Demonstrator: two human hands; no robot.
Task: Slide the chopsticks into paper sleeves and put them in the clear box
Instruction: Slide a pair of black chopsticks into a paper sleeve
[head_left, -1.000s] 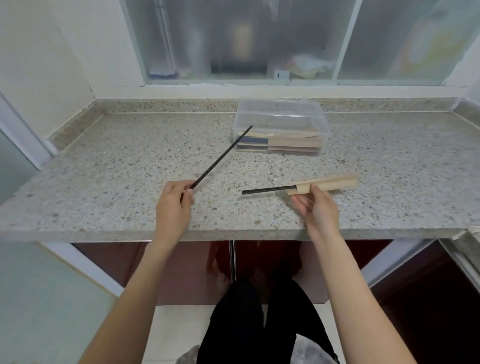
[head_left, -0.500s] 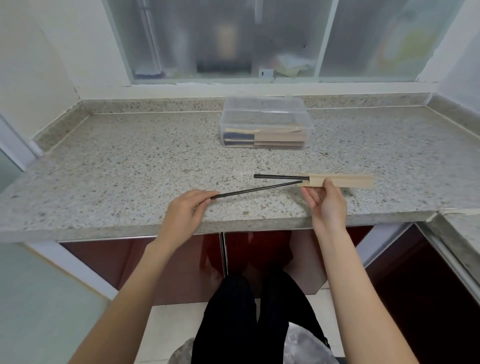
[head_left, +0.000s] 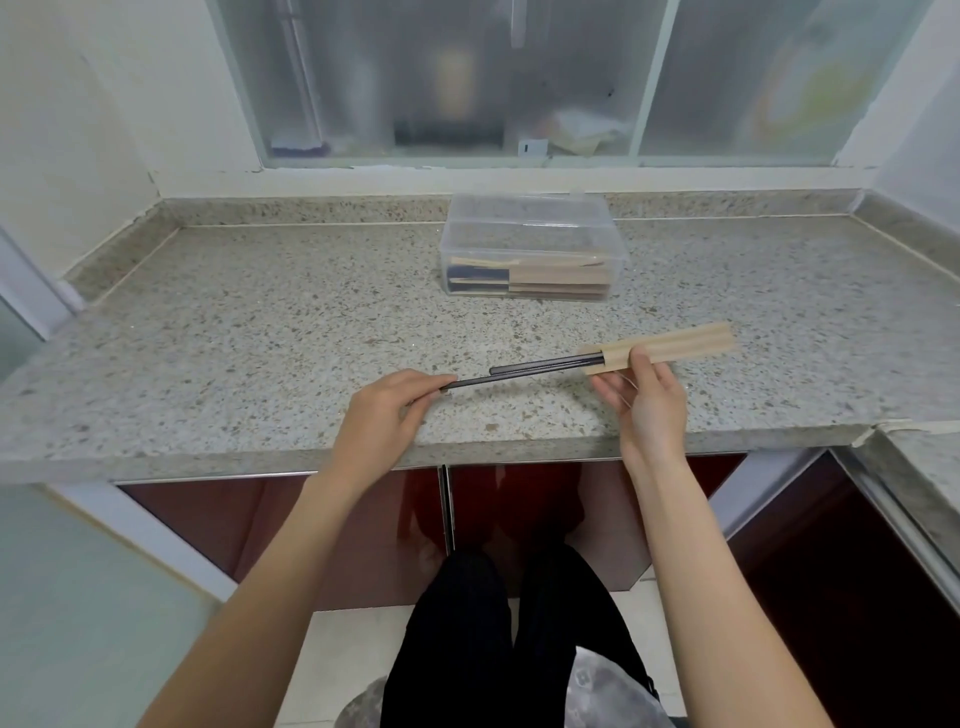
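Plainly the sleeving step was in hand, with the boxing yet to come. Largest in the room was the speckled granite countertop (head_left: 260, 322), running wall to wall beneath a frosted sliding window (head_left: 467, 78). On it, toward twelve o'clock from the person, stood the clear plastic box (head_left: 530, 218), lid off, with a stack of sleeved chopsticks (head_left: 558, 280) lying flat inside, dark ends toward nine o'clock.

Nearer the counter's front edge, the left hand (head_left: 382, 421) pinched the butt of one black chopstick (head_left: 498, 378) between thumb and curled fingers, its far end pointing toward three o'clock and reaching the mouth of the paper sleeve (head_left: 675, 345). A second black chopstick (head_left: 545, 365) lay just beside the first, already partly inside the sleeve. The right hand (head_left: 647, 400) gripped the sleeve near its open end, thumb on top and fingers underneath, the closed end slanting toward two o'clock, held just above the stone.

To my eye the held stick's tip had only just entered the mouth, though I could not tell how deep. The next move, I judged, called for a straight push toward three o'clock along the sleeve's line, with the right hand keeping the paper mouth from buckling, then a carry up to the box at twelve o'clock.
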